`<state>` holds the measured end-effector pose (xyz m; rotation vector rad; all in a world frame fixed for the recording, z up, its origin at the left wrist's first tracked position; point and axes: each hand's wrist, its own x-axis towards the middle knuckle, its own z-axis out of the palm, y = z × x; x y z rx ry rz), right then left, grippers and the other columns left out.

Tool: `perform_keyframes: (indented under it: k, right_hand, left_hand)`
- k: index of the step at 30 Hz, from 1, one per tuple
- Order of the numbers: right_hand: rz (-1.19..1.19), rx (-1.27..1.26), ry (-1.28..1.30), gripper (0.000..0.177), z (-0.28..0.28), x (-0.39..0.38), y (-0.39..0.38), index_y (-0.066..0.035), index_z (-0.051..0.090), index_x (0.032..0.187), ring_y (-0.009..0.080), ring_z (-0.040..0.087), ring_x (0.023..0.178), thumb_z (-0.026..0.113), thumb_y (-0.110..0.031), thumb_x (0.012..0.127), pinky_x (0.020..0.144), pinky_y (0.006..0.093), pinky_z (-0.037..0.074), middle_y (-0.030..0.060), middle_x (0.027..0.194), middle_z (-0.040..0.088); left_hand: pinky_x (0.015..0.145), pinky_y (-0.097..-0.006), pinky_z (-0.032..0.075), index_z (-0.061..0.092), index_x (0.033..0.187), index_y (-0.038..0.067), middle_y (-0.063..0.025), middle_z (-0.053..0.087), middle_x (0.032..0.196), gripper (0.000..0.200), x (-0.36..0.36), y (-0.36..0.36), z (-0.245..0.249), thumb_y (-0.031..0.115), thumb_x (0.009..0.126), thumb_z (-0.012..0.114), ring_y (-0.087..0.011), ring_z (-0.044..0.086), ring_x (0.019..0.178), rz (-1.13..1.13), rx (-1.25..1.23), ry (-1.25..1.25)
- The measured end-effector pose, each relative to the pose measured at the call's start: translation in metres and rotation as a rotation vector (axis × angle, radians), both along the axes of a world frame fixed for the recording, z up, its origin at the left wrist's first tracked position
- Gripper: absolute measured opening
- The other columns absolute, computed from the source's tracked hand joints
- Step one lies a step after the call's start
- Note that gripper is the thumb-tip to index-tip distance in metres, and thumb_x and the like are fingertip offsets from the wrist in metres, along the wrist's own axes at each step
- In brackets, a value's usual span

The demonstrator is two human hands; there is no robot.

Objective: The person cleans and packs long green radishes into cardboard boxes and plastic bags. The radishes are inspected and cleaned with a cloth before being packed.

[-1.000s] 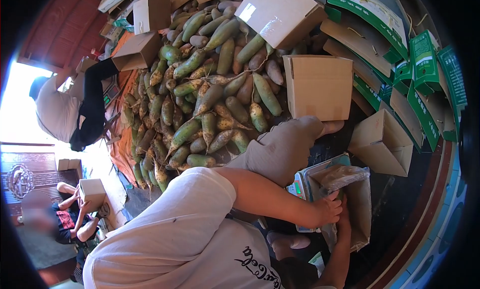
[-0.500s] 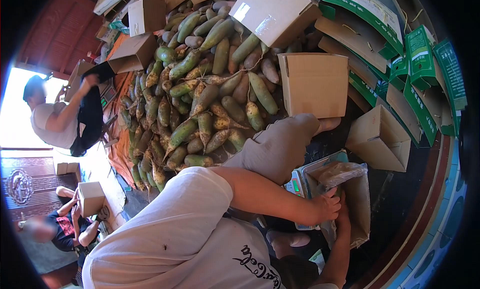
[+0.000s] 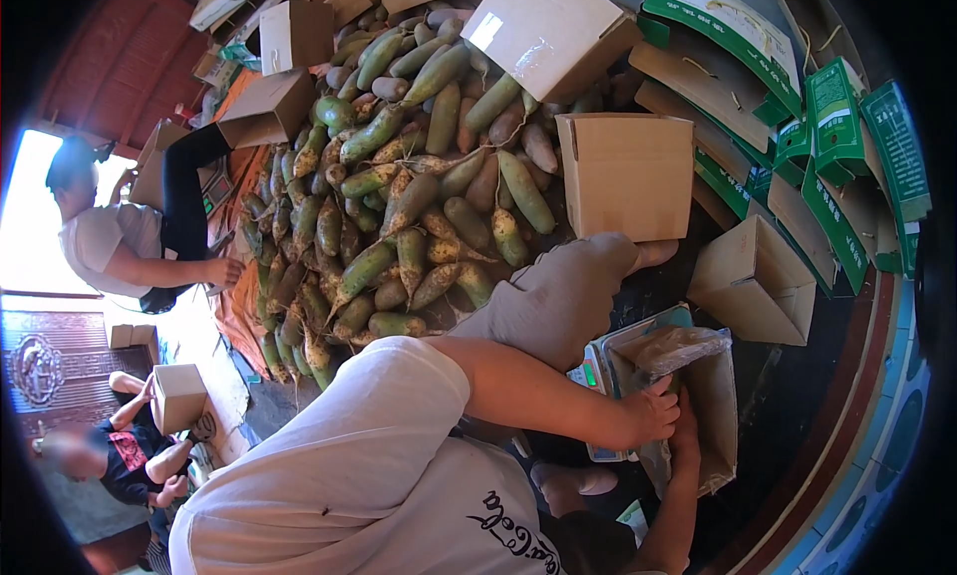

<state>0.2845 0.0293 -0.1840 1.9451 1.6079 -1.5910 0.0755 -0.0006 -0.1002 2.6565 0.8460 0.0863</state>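
In front of me a cardboard box (image 3: 720, 416) rests tilted on a digital scale (image 3: 590, 368) with a lit green display. Crumpled clear plastic (image 3: 682, 349) lies over the box's upper end. My left hand (image 3: 654, 412) reaches in over the near edge, fingers curled. My right hand (image 3: 685, 428) is inside the box close beside it, its fingers partly hidden. Between the two hands a small green part of what looks like a radish (image 3: 676, 384) shows, and both hands seem closed on it.
A large heap of green radishes (image 3: 419, 196) covers the floor. A closed carton (image 3: 626, 176), an open carton (image 3: 755, 276) and green printed boxes (image 3: 835, 117) stand around. Two people sit at the left, one in a white shirt (image 3: 115, 246), one in black (image 3: 125, 455) near a carton (image 3: 179, 398).
My hands stay almost where they were. The person in white has brought an arm down towards the radish heap. One hand of the person in black has left the carton and dropped lower.
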Motion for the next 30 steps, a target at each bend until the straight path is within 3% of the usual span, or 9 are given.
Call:
perform_keyframes:
  k: [12, 15, 18, 21, 27, 30]
  right_hand:
    - [-0.023, 0.024, -0.075, 0.044, 0.026, -0.021, 0.0, -0.011, 0.039, 0.132, 0.0305, 0.052, 0.103, 0.036, -0.03, 0.092, 0.082, 0.0388, 0.043, 0.0151, 0.119, 0.052]
    - [-0.137, -0.017, 0.096, 0.043, 0.002, -0.004, -0.003, -0.011, 0.04, 0.13, 0.0302, 0.053, 0.102, 0.036, -0.031, 0.092, 0.08, 0.0387, 0.044, 0.0144, 0.118, 0.053]
    - [-0.011, 0.093, 0.009, 0.041, -0.019, 0.009, -0.004, -0.012, 0.044, 0.127, 0.0298, 0.054, 0.099, 0.036, -0.032, 0.092, 0.077, 0.0387, 0.044, 0.0136, 0.115, 0.054]
    - [0.149, 0.042, 0.039, 0.04, -0.028, 0.016, 0.0, -0.011, 0.046, 0.124, 0.0289, 0.055, 0.095, 0.036, -0.033, 0.092, 0.076, 0.0386, 0.045, 0.0135, 0.112, 0.056]
    - [-0.039, -0.013, -0.001, 0.038, 0.004, -0.002, -0.002, -0.009, 0.053, 0.115, 0.029, 0.055, 0.09, 0.04, -0.035, 0.091, 0.073, 0.0376, 0.045, 0.0141, 0.104, 0.059]
    - [-0.491, -0.164, 0.098, 0.04, 0.037, -0.026, 0.0, -0.007, 0.053, 0.117, 0.0314, 0.054, 0.093, 0.044, -0.034, 0.09, 0.075, 0.0376, 0.045, 0.0161, 0.106, 0.059]
  left_hand:
    - [0.102, -0.0568, 0.015, 0.056, 0.099, 0.017, -0.0038, 0.05, 0.108, 0.027, 0.003, -0.002, -0.008, 0.02, 0.072, 0.057, -0.0244, 0.041, 0.112, 0.013, 0.028, -0.034]
    - [0.102, -0.0571, 0.014, 0.056, 0.098, 0.017, -0.0037, 0.05, 0.107, 0.026, 0.003, -0.003, -0.01, 0.019, 0.072, 0.057, -0.0243, 0.042, 0.111, 0.023, 0.073, -0.056]
    - [0.102, -0.057, 0.014, 0.056, 0.098, 0.017, -0.004, 0.05, 0.108, 0.026, 0.005, -0.004, -0.014, 0.02, 0.071, 0.057, -0.0244, 0.042, 0.11, 0.036, 0.078, -0.078]
    - [0.102, -0.0568, 0.014, 0.056, 0.098, 0.016, -0.0042, 0.05, 0.109, 0.028, 0.001, -0.003, -0.008, 0.021, 0.07, 0.058, -0.0246, 0.042, 0.11, 0.019, 0.075, -0.066]
    - [0.102, -0.0568, 0.015, 0.056, 0.099, 0.016, -0.0046, 0.05, 0.108, 0.031, -0.002, -0.003, -0.005, 0.023, 0.069, 0.06, -0.0248, 0.041, 0.111, 0.016, 0.07, -0.06]
    - [0.101, -0.0565, 0.016, 0.056, 0.099, 0.016, -0.0054, 0.05, 0.11, 0.031, -0.003, -0.004, -0.003, 0.023, 0.069, 0.06, -0.0251, 0.041, 0.111, 0.019, 0.063, -0.031]
